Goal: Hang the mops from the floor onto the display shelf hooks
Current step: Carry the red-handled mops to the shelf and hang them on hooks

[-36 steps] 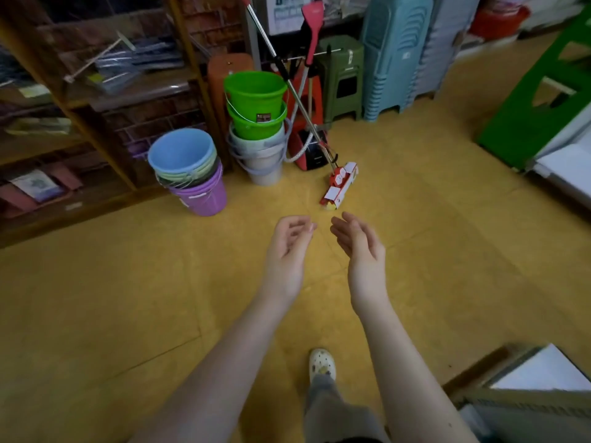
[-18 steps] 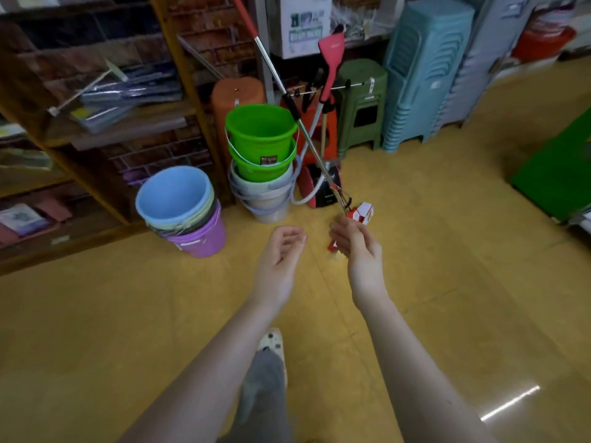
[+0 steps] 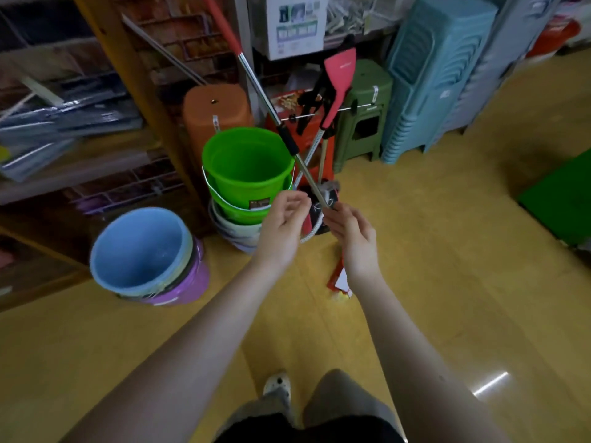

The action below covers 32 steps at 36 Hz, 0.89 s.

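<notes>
While the mop (image 3: 273, 113) leaned with its shaft slanting past the green bucket's (image 3: 246, 164) right rim, head on the floor, the left hand (image 3: 283, 231) and right hand (image 3: 355, 238) hovered before that bucket, fingers loosely curled, gripping nothing, the right's fingertips just beside the shaft.

mop (image 3: 261, 91) handle was cut by top edge | its head sat mostly hidden behind right hand (image 3: 355, 238) | finger-to-pole contact unresolved | shelf (image 3: 105, 145) goods at left were blurred | box (image 3: 294, 24) print too small to read
</notes>
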{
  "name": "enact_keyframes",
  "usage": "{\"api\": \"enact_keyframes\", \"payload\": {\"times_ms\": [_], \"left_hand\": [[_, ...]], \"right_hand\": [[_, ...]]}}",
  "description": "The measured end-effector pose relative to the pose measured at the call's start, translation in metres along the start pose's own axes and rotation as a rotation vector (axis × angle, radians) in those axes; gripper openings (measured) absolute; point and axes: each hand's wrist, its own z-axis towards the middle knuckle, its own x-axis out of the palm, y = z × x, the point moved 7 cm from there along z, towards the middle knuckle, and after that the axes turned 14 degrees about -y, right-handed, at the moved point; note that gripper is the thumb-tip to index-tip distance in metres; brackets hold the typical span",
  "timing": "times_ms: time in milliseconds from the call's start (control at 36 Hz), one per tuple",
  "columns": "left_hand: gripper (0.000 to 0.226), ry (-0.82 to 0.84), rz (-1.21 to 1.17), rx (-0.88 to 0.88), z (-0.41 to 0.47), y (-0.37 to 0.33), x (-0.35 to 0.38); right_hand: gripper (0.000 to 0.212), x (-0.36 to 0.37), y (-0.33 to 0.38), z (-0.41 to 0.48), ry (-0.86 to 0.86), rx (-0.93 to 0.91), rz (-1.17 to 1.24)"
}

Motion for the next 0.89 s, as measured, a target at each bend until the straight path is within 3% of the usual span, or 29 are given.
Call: {"api": "enact_keyframes", "payload": {"times_ms": [250,472,694,889], "left_hand": [[0.007,-0.052,0.065,-0.046,0.118,0.028,0.037],[0.009,-0.234,0.139,-0.152,0.235,0.034,0.073],[0.007,-0.301,0.115,-0.261,0.29,0.06,0.08],[0.022,-0.32,0.112,-0.38,0.334,0.093,0.077]], "right_hand": [[0.021,0.053,-0.006,0.134,0.055,0.046,0.003],[0.019,0.104,-0.019,0.261,0.126,0.159,-0.052],[0.03,0.142,-0.021,0.32,0.218,0.169,-0.154],[0.03,0.184,-0.044,0.354,0.24,0.208,-0.267]]}}
